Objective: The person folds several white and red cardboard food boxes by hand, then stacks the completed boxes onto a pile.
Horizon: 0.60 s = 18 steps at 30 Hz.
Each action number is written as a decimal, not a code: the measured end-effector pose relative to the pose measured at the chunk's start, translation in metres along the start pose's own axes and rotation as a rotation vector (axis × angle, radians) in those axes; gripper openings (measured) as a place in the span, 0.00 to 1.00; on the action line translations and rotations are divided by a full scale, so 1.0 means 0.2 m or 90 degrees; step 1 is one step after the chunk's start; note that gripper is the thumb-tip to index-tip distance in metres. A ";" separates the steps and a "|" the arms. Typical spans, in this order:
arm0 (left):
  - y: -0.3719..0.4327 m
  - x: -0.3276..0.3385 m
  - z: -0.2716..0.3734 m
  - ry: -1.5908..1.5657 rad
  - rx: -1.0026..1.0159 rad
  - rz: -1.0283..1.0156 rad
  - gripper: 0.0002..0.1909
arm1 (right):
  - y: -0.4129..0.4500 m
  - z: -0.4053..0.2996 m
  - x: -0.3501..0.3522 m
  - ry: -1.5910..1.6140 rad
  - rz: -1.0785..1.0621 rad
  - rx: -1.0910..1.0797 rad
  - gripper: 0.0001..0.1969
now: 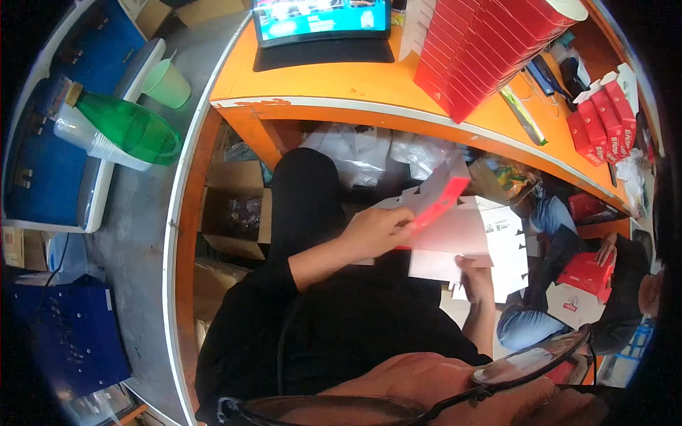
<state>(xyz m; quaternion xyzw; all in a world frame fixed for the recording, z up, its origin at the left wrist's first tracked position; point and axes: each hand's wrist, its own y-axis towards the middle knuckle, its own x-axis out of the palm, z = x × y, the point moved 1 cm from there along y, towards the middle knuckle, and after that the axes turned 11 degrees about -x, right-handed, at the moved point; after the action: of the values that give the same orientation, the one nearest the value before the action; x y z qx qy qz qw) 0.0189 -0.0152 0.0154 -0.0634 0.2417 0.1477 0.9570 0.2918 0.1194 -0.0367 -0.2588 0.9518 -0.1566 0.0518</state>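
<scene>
My left hand point(381, 231) grips the edge of a partly folded red and white cardboard box point(453, 229) above my lap. A raised red flap at its top is blurred. My right hand point(475, 274) holds the lower edge of the same cardboard from below, thumb on top. Flat white cardboard point(509, 250) with notched edges and small printing lies behind the box, at its right. The fingers under the cardboard are hidden.
An orange table point(330, 80) ahead bears a tall stack of nested red boxes point(479, 48), a lit screen point(322, 18) and smaller red boxes point(602, 122). A green bottle point(128, 128) and green cup point(167, 85) stand left. At right, a co-worker's hand point(607, 249) touches another red box point(583, 274).
</scene>
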 end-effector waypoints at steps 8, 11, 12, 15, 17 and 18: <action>-0.01 0.05 0.05 0.158 0.296 0.041 0.05 | 0.06 0.23 0.09 -0.084 0.052 0.051 0.08; 0.00 -0.04 0.07 0.095 0.259 0.124 0.05 | 0.06 0.21 0.02 -0.072 0.114 0.035 0.12; 0.00 -0.08 0.07 0.042 0.246 0.164 0.06 | 0.09 0.27 -0.09 -0.080 0.128 0.087 0.14; -0.02 -0.17 0.03 0.015 0.209 0.151 0.07 | 0.16 0.34 -0.30 0.027 0.256 0.013 0.13; -0.04 -0.19 0.01 0.005 0.198 0.161 0.06 | 0.21 0.47 -0.48 0.051 0.391 0.027 0.12; -0.04 -0.19 -0.01 0.040 0.171 0.133 0.06 | 0.23 0.64 -0.66 0.065 0.421 0.021 0.12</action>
<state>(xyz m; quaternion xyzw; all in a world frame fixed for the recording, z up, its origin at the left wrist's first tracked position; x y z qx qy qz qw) -0.0116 -0.0324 0.0317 0.0857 0.2941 0.2103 0.9284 0.4059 0.1896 -0.1704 0.0735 0.9829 -0.1593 0.0560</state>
